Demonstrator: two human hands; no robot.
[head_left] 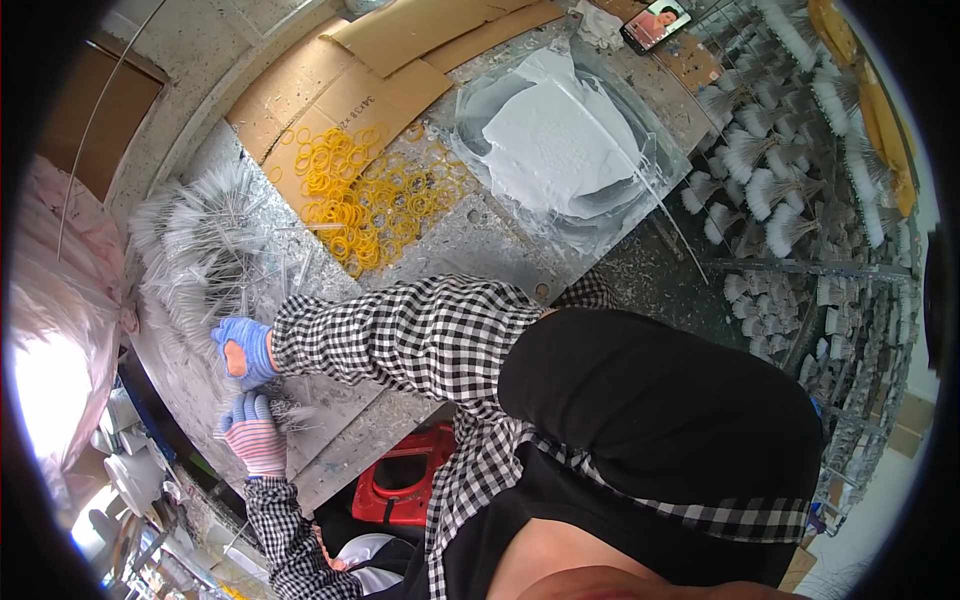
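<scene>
My left hand (254,436), in a pink-and-grey striped glove, is closed around a small bunch of pale bristles (294,415), whose ends stick out past the fingers. Just beyond it my right hand (246,350), in a blue glove with a bare patch of skin showing, reaches across to the left end of the worktable. Its fingers are bent together at the near edge of a large pile of white bristle bunches (205,235) with thin stems. Whatever those fingers hold is hidden.
Yellow rubber bands (365,205) lie scattered over cardboard (310,85) and the table. White paste (560,135) sits on plastic sheeting, a thin rod across it. A phone (655,24) stands at the back. Racks of bristle fans (770,170) fill the right; a red stool (405,480) is below.
</scene>
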